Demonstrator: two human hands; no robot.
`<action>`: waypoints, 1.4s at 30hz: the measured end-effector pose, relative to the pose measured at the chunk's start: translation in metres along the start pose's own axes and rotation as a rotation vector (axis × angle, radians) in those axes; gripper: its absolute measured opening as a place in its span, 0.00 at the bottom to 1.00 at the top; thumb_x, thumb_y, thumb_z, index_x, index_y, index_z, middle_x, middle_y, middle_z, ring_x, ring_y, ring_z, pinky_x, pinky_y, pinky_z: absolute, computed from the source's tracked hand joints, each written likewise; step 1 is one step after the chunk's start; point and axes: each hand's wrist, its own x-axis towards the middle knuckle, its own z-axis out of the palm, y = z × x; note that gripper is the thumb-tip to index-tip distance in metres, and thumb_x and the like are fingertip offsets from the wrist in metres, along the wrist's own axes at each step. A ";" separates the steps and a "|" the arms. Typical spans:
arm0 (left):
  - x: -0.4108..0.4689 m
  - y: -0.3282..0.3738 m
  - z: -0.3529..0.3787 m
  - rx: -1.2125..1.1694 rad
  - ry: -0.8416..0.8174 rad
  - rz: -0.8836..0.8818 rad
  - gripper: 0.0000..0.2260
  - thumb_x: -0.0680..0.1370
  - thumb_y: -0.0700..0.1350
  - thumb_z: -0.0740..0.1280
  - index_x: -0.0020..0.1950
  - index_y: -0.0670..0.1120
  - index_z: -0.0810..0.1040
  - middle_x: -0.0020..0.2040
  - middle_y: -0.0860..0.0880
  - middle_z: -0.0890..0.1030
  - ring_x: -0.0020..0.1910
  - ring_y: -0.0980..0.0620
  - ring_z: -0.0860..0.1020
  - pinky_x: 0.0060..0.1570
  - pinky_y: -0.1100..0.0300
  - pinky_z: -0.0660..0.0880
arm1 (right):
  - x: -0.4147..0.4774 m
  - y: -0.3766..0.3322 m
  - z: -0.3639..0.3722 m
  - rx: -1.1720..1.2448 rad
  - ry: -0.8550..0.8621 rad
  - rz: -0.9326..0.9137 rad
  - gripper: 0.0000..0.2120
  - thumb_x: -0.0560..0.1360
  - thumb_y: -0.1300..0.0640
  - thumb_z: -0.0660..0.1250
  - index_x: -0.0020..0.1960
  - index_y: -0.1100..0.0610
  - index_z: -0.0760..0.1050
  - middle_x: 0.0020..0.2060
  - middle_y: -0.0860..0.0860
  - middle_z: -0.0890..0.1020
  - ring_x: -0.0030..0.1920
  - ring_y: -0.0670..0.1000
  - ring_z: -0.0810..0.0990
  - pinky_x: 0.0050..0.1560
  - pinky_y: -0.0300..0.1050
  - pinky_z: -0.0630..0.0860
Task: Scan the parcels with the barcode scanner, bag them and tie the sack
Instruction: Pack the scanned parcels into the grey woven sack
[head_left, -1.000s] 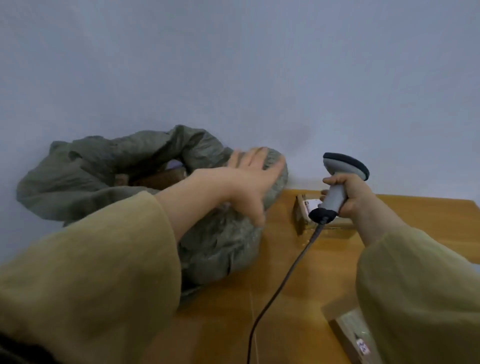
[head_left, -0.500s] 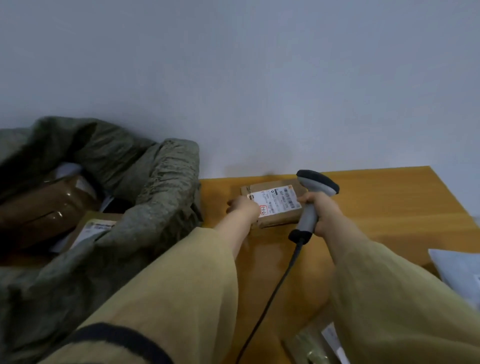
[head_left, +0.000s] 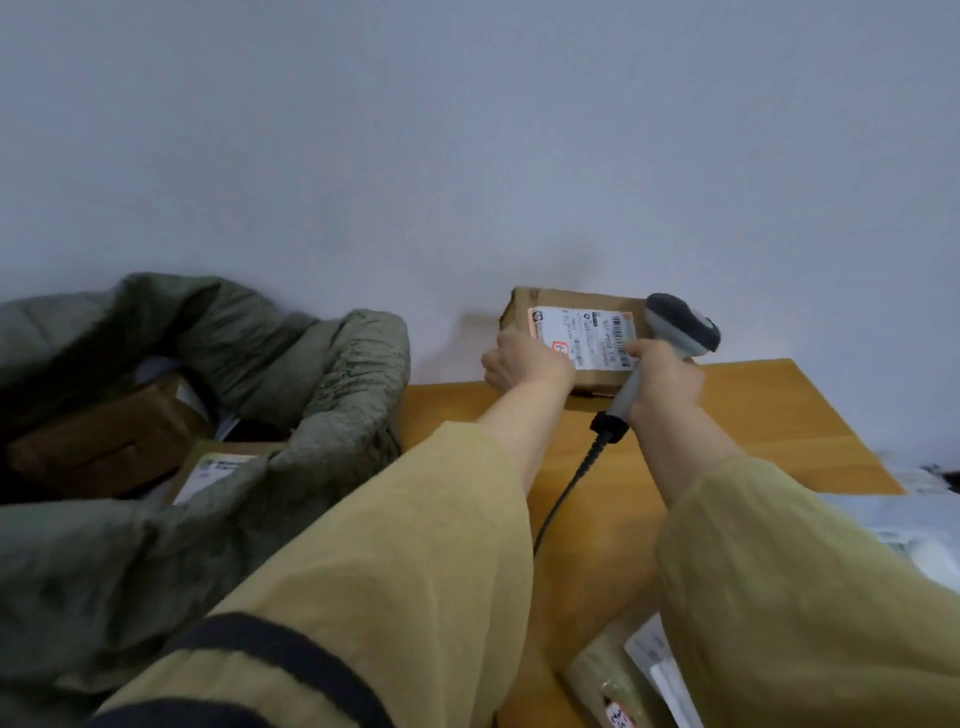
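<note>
The left hand (head_left: 524, 364) held the parcel (head_left: 571, 300) by its near-left corner, its grip closed around the edge. The thumb lay against the label (head_left: 587, 335); the fingers were hidden behind the box. The right hand (head_left: 665, 384) had a full closed grip around the handle of the barcode scanner (head_left: 680, 325). The scanner's dark-topped grey head stood just beside the right end of the label.

The label was white with an orange border. It carried a barcode (head_left: 621, 325) near its upper right and a red square mark (head_left: 561, 347) at its lower left. A line of large characters ran along the right side, too blurred to read reliably.

The parcel was a flat brown cardboard box, tilted with its label face towards the camera, at the far edge of the wooden worktop (head_left: 753, 415). Contact with the worktop could not be determined. A black cable (head_left: 566, 493) ran from the scanner handle across the worktop. The green sack (head_left: 337, 374) stood open to the left, holding a brown parcel (head_left: 98, 441) and a labelled parcel (head_left: 213, 467).
</note>
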 end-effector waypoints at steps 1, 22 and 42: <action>-0.014 0.013 -0.008 -0.039 0.005 0.062 0.24 0.75 0.38 0.66 0.69 0.47 0.65 0.66 0.42 0.65 0.64 0.43 0.66 0.64 0.51 0.68 | -0.013 -0.010 -0.003 0.036 0.006 -0.029 0.11 0.69 0.62 0.72 0.41 0.54 0.69 0.48 0.53 0.82 0.50 0.53 0.82 0.56 0.51 0.78; -0.091 -0.026 -0.269 0.403 0.238 0.316 0.32 0.75 0.47 0.63 0.76 0.51 0.53 0.77 0.41 0.43 0.76 0.42 0.40 0.72 0.41 0.39 | -0.275 0.010 0.015 -0.043 -0.646 -0.060 0.11 0.72 0.65 0.71 0.54 0.64 0.75 0.44 0.60 0.80 0.41 0.57 0.83 0.40 0.51 0.83; -0.236 -0.047 0.029 0.462 -0.736 0.206 0.40 0.75 0.53 0.70 0.77 0.41 0.51 0.75 0.43 0.61 0.72 0.43 0.62 0.63 0.49 0.64 | -0.185 -0.006 -0.380 0.326 0.088 -0.006 0.06 0.72 0.65 0.69 0.48 0.61 0.75 0.39 0.55 0.78 0.39 0.51 0.78 0.36 0.46 0.81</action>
